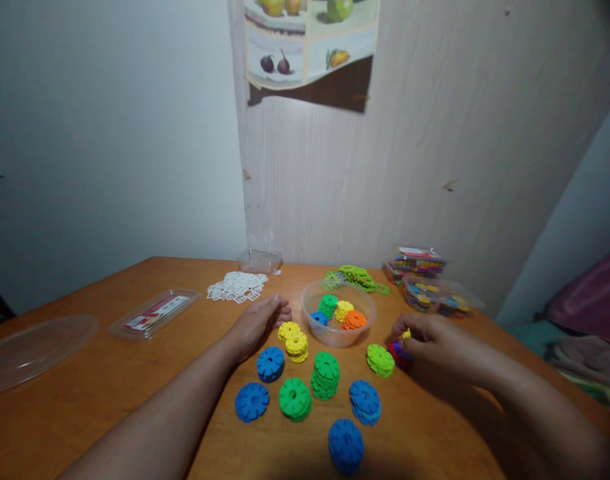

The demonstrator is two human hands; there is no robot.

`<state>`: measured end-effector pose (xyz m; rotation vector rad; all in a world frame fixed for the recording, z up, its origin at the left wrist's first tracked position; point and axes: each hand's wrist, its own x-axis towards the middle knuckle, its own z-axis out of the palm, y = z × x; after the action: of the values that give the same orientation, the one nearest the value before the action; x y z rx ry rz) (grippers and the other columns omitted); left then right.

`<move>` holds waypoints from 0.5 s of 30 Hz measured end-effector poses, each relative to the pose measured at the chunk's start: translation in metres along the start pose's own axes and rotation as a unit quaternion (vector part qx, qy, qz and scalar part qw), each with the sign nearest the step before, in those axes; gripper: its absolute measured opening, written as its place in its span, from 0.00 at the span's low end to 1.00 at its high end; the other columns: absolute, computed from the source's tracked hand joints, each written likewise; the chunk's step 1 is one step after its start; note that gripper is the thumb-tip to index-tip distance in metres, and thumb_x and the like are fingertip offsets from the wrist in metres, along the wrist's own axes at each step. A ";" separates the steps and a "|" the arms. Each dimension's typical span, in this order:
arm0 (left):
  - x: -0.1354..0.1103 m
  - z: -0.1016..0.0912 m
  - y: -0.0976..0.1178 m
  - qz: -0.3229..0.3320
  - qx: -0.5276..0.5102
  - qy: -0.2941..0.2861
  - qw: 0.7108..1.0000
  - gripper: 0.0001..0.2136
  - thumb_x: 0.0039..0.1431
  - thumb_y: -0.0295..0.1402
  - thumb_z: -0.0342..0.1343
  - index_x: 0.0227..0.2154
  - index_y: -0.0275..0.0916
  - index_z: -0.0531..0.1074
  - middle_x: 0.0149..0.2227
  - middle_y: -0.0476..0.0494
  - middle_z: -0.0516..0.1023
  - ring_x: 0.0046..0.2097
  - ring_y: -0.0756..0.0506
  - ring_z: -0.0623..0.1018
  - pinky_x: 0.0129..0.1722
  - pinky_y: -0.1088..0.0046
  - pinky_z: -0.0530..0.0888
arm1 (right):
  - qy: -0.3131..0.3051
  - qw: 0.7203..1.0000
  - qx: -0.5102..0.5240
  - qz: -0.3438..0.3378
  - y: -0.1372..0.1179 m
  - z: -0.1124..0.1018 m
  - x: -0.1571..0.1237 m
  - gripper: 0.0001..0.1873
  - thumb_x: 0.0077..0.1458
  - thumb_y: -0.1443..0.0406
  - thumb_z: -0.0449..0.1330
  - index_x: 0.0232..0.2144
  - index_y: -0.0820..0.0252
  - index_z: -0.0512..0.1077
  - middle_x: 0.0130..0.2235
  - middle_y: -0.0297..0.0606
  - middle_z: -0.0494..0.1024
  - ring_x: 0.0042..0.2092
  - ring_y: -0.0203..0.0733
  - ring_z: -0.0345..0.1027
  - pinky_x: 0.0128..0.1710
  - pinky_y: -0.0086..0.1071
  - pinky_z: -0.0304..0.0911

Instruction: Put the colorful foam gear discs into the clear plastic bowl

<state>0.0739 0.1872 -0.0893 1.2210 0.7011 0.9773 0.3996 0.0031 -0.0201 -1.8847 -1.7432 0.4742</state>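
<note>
Step in hand, I judge: picking at notched discs. Right hand bent over red-and-purple discs, yellow disc at fingertips — cannot tell whether clamped. Lime stack just left of that hand. Left hand rests on tabletop, loosely curled, nothing seen in grip; yellow stack beside it. Bowl between hands. Next move calls for careful pinch — clear of lime stack.

Bare left hand, bare right hand, tapering forearms — seemingly bare, right one blurred
</note>
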 end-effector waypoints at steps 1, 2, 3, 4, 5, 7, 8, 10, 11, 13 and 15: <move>0.000 0.000 0.000 0.001 0.000 0.000 1.000 0.23 0.58 0.51 0.61 0.42 0.33 0.75 0.39 0.36 0.80 0.40 0.45 0.80 0.47 0.66 0.74 | -0.009 1.000 0.001 0.005 -0.001 -0.001 0.001 0.11 0.50 0.65 0.57 0.34 0.55 0.78 0.25 0.35 0.77 0.29 0.42 0.69 0.29 0.31 0.60; 0.000 0.000 -0.001 0.001 0.000 0.000 1.000 0.23 0.58 0.51 0.61 0.42 0.32 0.75 0.39 0.36 0.80 0.40 0.45 0.80 0.47 0.66 0.75 | -0.018 1.000 0.000 0.009 -0.001 -0.003 0.002 0.11 0.50 0.65 0.57 0.35 0.55 0.78 0.25 0.35 0.77 0.30 0.42 0.69 0.29 0.31 0.60; 0.001 0.000 -0.001 0.001 0.000 0.000 1.000 0.23 0.59 0.51 0.61 0.42 0.32 0.75 0.39 0.35 0.80 0.40 0.44 0.80 0.47 0.66 0.75 | -0.027 1.000 -0.001 0.013 -0.003 -0.004 0.003 0.11 0.50 0.65 0.58 0.35 0.56 0.78 0.26 0.35 0.77 0.30 0.42 0.69 0.30 0.31 0.61; 0.001 0.000 -0.002 0.001 0.000 0.001 1.000 0.23 0.59 0.50 0.61 0.43 0.32 0.75 0.39 0.35 0.80 0.40 0.44 0.80 0.47 0.65 0.75 | -0.036 0.999 -0.005 0.015 -0.005 -0.005 0.003 0.10 0.50 0.65 0.58 0.35 0.56 0.78 0.26 0.35 0.78 0.31 0.41 0.69 0.30 0.31 0.61; 0.001 0.000 -0.002 0.002 0.000 0.001 1.000 0.23 0.59 0.50 0.61 0.43 0.32 0.75 0.39 0.35 0.80 0.40 0.44 0.80 0.47 0.65 0.75 | -0.046 0.999 -0.012 0.012 -0.007 -0.007 0.004 0.10 0.50 0.65 0.59 0.36 0.56 0.78 0.27 0.35 0.78 0.31 0.41 0.69 0.31 0.30 0.61; 0.001 -0.001 -0.002 0.001 0.001 0.000 1.000 0.22 0.59 0.50 0.61 0.42 0.33 0.75 0.40 0.36 0.80 0.41 0.44 0.80 0.48 0.65 0.74 | -0.066 0.997 -0.039 -0.001 -0.011 -0.008 0.003 0.10 0.50 0.65 0.60 0.36 0.55 0.78 0.29 0.35 0.79 0.32 0.41 0.69 0.32 0.30 0.61; 0.001 -0.001 -0.002 0.001 0.002 -0.001 1.000 0.22 0.59 0.50 0.61 0.43 0.33 0.75 0.40 0.36 0.80 0.41 0.44 0.80 0.48 0.65 0.74 | -0.075 0.995 -0.057 -0.009 -0.013 -0.009 0.003 0.11 0.51 0.64 0.60 0.38 0.55 0.79 0.30 0.35 0.79 0.32 0.41 0.69 0.33 0.30 0.61; 0.002 0.000 -0.002 0.000 0.002 -0.002 1.000 0.22 0.59 0.50 0.61 0.42 0.33 0.75 0.41 0.36 0.80 0.41 0.44 0.80 0.48 0.65 0.74 | -0.083 0.992 -0.091 -0.020 -0.017 -0.008 0.002 0.14 0.51 0.63 0.61 0.41 0.54 0.79 0.33 0.36 0.80 0.33 0.41 0.70 0.34 0.31 0.61; 0.001 0.000 -0.001 0.000 0.002 -0.001 1.000 0.22 0.59 0.50 0.61 0.42 0.33 0.75 0.40 0.36 0.80 0.41 0.44 0.80 0.48 0.65 0.74 | -0.079 0.991 -0.103 -0.022 -0.018 -0.008 0.002 0.16 0.51 0.62 0.61 0.43 0.53 0.79 0.34 0.37 0.80 0.34 0.41 0.70 0.34 0.31 0.60; 0.001 0.002 0.000 0.000 0.002 0.004 1.000 0.22 0.58 0.50 0.62 0.41 0.34 0.75 0.39 0.37 0.80 0.40 0.45 0.80 0.48 0.65 0.74 | -0.068 0.990 -0.123 -0.025 -0.019 -0.004 0.001 0.19 0.51 0.61 0.62 0.47 0.52 0.78 0.36 0.38 0.80 0.35 0.42 0.70 0.35 0.32 0.60; -0.001 0.005 0.002 -0.003 0.008 0.008 1.000 0.22 0.58 0.51 0.61 0.40 0.34 0.75 0.38 0.37 0.81 0.40 0.45 0.80 0.48 0.65 0.74 | -0.067 0.987 -0.145 -0.033 -0.021 0.000 0.001 0.21 0.49 0.62 0.63 0.48 0.52 0.78 0.37 0.39 0.80 0.35 0.43 0.70 0.34 0.32 0.59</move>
<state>0.0771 0.1846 -0.0862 1.2261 0.7252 0.9796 0.3828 0.0048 -0.0080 -2.0231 -2.0495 0.3450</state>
